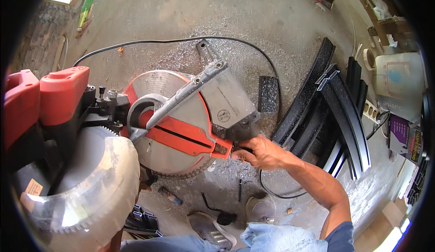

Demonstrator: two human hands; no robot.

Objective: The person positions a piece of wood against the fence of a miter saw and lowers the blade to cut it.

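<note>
A miter saw with a round grey turntable (181,138) and a red slotted arm (183,136) sits on the floor before me. My right hand (263,153) is closed round the handle at the arm's outer end, its fingers partly hidden. At the left stands the saw head with its red housing (63,91), toothed blade (84,147) and cloudy clear blade guard (108,179). Only a bit of my left hand (145,186) shows beside the guard, against the turntable's near left edge; its fingers are hidden. The metal fence (181,93) runs slantwise over the turntable.
Black metal profiles (344,120) lie piled at the right, near a whitish jug (398,86) and a power strip (370,111). A black cable (217,38) loops round the saw. Metal shavings litter the floor. A short dark offcut (268,94) lies beside the saw; my shoes (210,229) are close by.
</note>
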